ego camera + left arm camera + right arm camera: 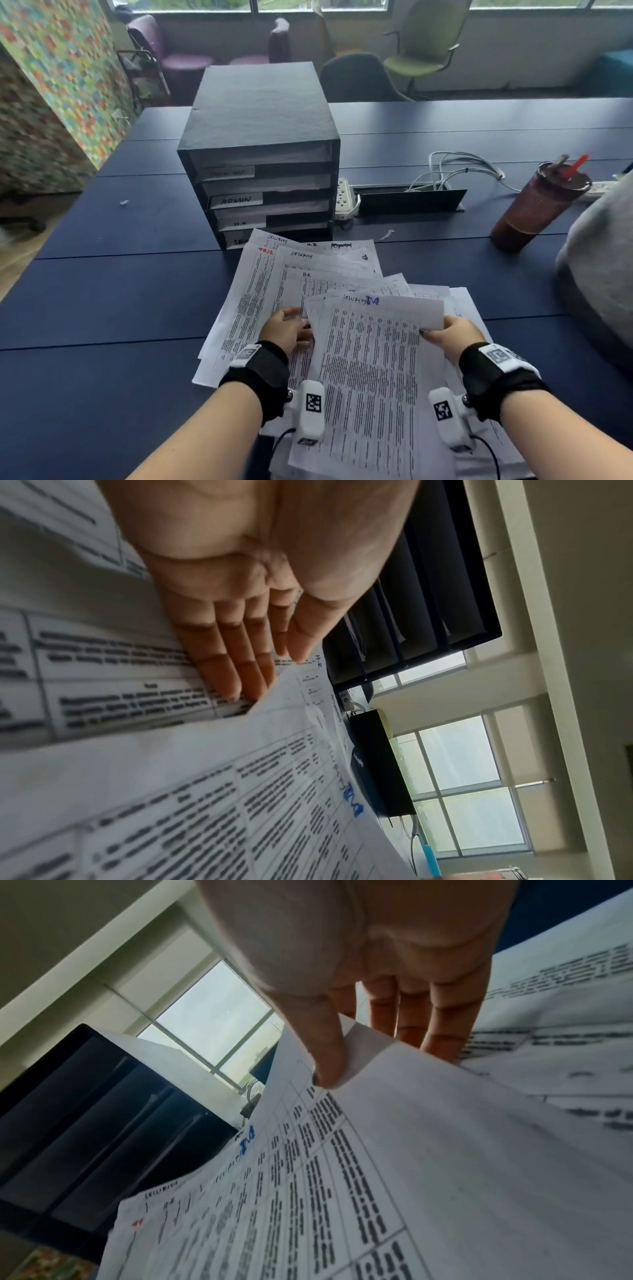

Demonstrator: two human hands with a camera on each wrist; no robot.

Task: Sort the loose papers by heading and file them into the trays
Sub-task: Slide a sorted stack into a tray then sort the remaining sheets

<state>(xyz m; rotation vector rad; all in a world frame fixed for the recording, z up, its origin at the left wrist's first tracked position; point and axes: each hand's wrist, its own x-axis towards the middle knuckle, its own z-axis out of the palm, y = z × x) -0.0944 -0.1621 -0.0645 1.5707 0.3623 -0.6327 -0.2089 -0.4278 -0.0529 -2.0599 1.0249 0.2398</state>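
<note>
A black tray unit (260, 113) stands on the blue table (120, 291); I can read two of its stacked labels, ADMIN (236, 199) and H.R (240, 223). Loose printed papers (260, 284) lie fanned out in front of it, with handwritten headings such as SECURITY and H.R. The top sheet (373, 359) (240, 791) (411, 1150), headed SECURITY with a blue scribble, is lifted off the pile. My right hand (442, 330) (377, 1042) pinches its right edge, thumb on top and fingers underneath. My left hand (291, 325) (260, 674) lies flat on the papers below, its straight fingertips under the sheet's left edge.
A dark tumbler (537, 209) with a red straw stands at the right. A white power strip (344, 198), an open cable hatch (407, 202) and white cables sit behind the papers. A grey bulky object (599, 274) is at the right edge. Chairs stand beyond the table.
</note>
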